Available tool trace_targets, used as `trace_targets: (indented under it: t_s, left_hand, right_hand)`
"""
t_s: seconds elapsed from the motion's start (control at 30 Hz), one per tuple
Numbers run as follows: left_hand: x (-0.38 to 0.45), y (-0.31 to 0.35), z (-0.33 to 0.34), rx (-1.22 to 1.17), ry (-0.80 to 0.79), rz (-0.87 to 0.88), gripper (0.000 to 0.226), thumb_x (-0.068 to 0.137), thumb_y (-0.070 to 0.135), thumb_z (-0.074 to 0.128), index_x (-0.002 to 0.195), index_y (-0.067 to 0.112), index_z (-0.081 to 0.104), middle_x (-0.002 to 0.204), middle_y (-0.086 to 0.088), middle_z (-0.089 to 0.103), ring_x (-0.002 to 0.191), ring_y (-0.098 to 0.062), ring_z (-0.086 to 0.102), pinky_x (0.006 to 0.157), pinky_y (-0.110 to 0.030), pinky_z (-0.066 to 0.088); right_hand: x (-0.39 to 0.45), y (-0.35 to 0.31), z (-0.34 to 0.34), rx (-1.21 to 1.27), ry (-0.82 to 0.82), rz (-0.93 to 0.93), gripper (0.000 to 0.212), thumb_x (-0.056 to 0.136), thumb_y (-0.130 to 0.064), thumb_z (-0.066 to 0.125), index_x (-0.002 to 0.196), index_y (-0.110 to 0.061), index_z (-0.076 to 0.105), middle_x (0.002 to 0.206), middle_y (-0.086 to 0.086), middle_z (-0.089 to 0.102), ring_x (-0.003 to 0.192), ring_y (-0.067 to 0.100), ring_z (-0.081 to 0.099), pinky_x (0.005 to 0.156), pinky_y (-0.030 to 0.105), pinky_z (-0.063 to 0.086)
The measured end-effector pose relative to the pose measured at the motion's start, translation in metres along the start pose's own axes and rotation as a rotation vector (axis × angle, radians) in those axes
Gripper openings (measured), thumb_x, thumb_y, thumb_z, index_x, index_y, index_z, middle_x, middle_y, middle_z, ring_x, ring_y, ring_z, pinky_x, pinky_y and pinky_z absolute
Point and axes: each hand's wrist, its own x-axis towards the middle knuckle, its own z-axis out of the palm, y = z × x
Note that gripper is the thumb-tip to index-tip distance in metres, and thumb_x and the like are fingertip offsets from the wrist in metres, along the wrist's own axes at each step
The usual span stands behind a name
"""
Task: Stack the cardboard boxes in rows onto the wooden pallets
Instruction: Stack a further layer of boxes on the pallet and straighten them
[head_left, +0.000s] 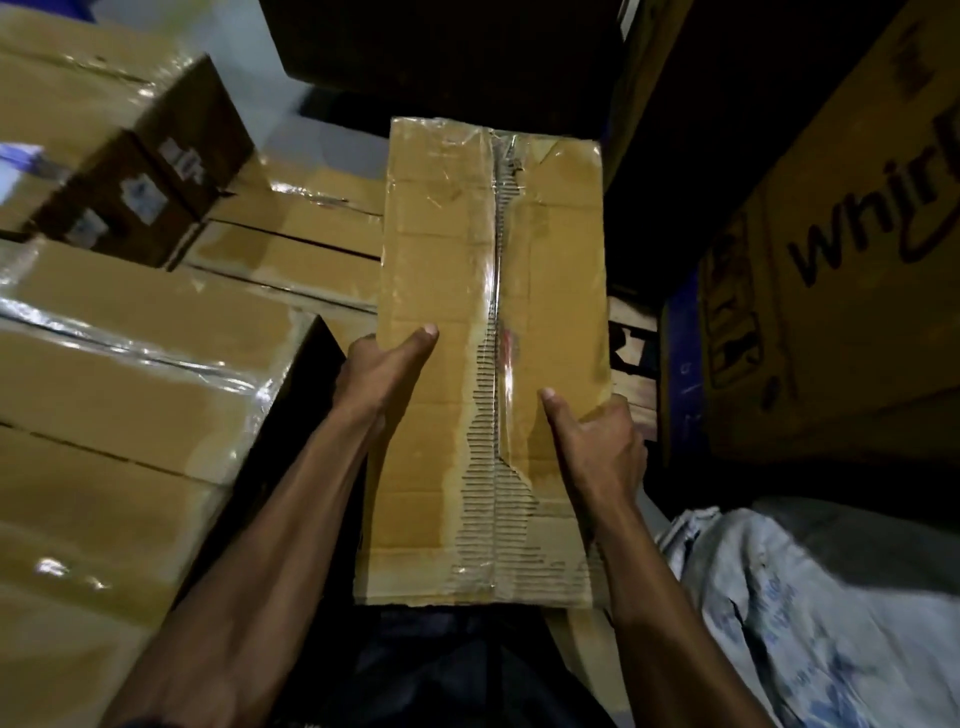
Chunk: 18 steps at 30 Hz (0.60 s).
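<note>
A long narrow cardboard box (441, 260) with torn tape down its top seam is held out in front of me. My left hand (382, 366) grips its left edge, thumb on top and fingers hidden under the side. My right hand (597, 441) grips the right edge the same way, thumb lying on the top face. To the left, several tape-wrapped cardboard boxes (130, 374) lie stacked in rows. A bit of wooden pallet (631, 358) shows just right of the held box.
A large printed appliance carton (841, 291) stands close on the right. A white woven sack (810, 613) lies at lower right. Dark boxes (447, 47) loom ahead. A smaller labelled box (150, 171) sits on the left stack.
</note>
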Motion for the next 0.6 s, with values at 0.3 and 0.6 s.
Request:
trace_targets:
  t_s: [0.3, 0.6]
  left_hand:
    - [0.118, 0.070, -0.051, 0.041, -0.016, 0.031, 0.067, 0.063, 0.078, 0.070, 0.103, 0.024, 0.070, 0.097, 0.003, 0.073, 0.091, -0.023, 0.068, 0.090, -0.044, 0.056]
    - [0.192, 0.110, -0.061, -0.043, 0.026, 0.000, 0.072, 0.053, 0.082, 0.071, 0.094, 0.023, 0.074, 0.088, 0.001, 0.076, 0.087, -0.027, 0.071, 0.087, -0.050, 0.059]
  right_hand:
    - [0.050, -0.124, 0.057, 0.002, 0.057, 0.019, 0.075, 0.078, -0.077, 0.059, 0.117, -0.013, 0.059, 0.113, 0.013, 0.067, 0.104, 0.038, 0.062, 0.087, 0.045, 0.052]
    - [0.109, -0.192, 0.086, -0.045, 0.078, -0.009, 0.082, 0.072, -0.084, 0.054, 0.117, -0.017, 0.058, 0.111, 0.010, 0.068, 0.103, 0.036, 0.064, 0.088, 0.047, 0.052]
